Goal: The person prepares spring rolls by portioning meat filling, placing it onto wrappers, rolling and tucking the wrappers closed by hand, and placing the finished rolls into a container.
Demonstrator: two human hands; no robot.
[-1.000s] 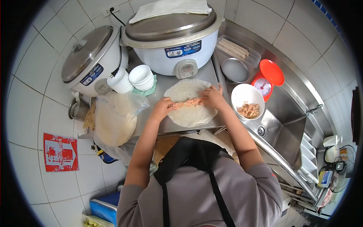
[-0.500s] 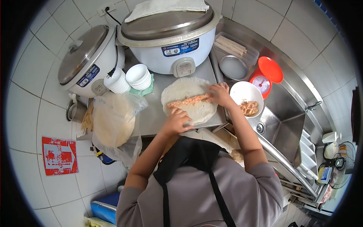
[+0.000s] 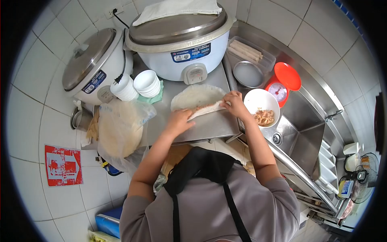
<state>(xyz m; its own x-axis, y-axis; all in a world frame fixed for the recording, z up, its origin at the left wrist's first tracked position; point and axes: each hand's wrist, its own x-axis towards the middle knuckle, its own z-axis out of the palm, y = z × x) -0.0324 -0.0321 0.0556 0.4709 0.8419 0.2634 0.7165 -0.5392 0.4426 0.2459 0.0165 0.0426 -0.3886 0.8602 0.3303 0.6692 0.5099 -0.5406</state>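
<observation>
A thin round wrapper (image 3: 197,95) lies on the steel counter, its near edge folded up over a line of orange-pink minced filling (image 3: 200,107). My left hand (image 3: 179,121) grips the fold at its left end, fingers curled over the edge. At the right end, my right hand (image 3: 234,104) pinches the same fold. Most of the filling is hidden under the folded part. Right of my right hand stands a white bowl (image 3: 250,97) with more minced filling (image 3: 264,117) in it.
A rice cooker (image 3: 153,60) stands behind the wrapper, a second cooker (image 3: 117,60) to its left. Stacked white bowls (image 3: 146,82) and a plastic bag of round wrappers (image 3: 120,133) are at left. A red scale (image 3: 287,76), metal pan (image 3: 248,74), tray of rolls (image 3: 246,49) and sink (image 3: 302,135) are right.
Both hands have lifted the wrapper's near edge and folded it away from me over the filling. The filling lay uncovered before, and bare counter now shows where the near edge was.
</observation>
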